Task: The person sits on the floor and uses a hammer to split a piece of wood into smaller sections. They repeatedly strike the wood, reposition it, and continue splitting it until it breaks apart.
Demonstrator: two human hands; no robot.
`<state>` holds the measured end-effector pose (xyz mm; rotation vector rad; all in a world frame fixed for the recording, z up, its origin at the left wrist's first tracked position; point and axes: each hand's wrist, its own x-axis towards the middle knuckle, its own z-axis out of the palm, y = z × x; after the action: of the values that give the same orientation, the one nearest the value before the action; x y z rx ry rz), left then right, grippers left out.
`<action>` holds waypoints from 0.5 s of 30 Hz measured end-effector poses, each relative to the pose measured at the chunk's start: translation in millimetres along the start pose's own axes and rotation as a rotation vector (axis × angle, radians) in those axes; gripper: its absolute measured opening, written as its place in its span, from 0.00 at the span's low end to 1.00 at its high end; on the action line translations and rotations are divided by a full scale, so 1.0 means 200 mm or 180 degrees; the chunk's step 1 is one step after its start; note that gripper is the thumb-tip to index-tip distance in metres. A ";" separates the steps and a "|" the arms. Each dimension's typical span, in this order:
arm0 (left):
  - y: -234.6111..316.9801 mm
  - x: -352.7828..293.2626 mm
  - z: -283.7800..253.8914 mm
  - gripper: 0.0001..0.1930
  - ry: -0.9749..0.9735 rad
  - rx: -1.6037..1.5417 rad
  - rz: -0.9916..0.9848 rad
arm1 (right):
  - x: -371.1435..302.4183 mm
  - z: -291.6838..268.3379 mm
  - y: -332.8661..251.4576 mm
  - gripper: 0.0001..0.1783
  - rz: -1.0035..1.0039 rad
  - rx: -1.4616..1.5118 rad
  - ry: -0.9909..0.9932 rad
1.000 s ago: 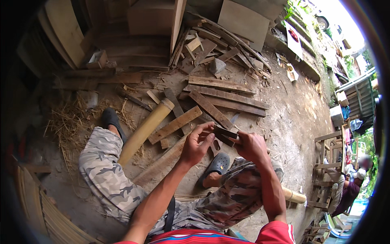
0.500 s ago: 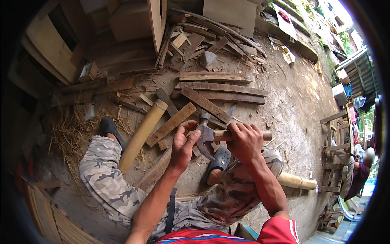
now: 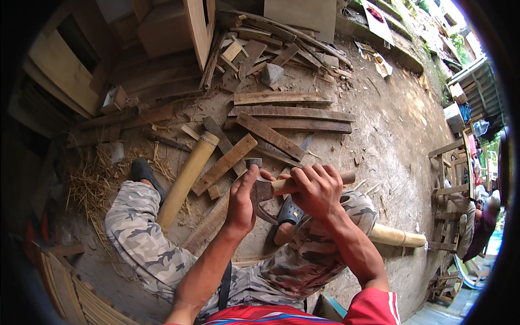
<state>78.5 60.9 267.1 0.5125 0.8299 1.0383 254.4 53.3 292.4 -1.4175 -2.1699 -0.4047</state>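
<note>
A claw hammer (image 3: 264, 192) with a dark metal head and a wooden handle is held up in front of me, above my lap. My right hand (image 3: 317, 189) is wrapped round the handle, whose end sticks out past the fingers on the right. At the head, my left hand (image 3: 241, 201) is closed, with the thumb along its near side and the fingertips partly hidden behind it. The curved claw points down toward me, while the striking face is at the top. Beyond the hammer, several wooden planks (image 3: 273, 135) lie on the ground.
A bamboo pole (image 3: 187, 181) slants beside my left leg, and another bamboo length (image 3: 398, 236) extends right from under my right knee. Scrap wood (image 3: 281, 51) and a grey stone (image 3: 272, 74) lie farther off. Straw (image 3: 100, 181) covers ground at left. Wooden frames (image 3: 452, 189) stand right, near another person (image 3: 479, 227).
Both hands and the hammer have shifted a little to the left, and the hammer has turned slightly. My left thumb and fingers have closed in on the hammer head.
</note>
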 end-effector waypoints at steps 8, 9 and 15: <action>0.02 -0.06 0.04 0.14 0.0040 0.0064 0.0581 | 0.01 0.02 -0.05 0.14 0.0051 0.0143 0.0211; 0.01 -0.07 0.03 0.14 0.0013 0.0209 0.0802 | 0.01 0.02 -0.05 0.14 0.0050 0.0154 0.0201; -0.02 -0.11 0.00 0.23 -0.0314 0.0600 0.1647 | 0.02 0.03 -0.06 0.19 0.0050 0.0276 0.0246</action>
<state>75.1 39.5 272.4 0.9651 0.7258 1.3995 239.9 53.8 290.3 -1.3489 -2.0878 -0.3495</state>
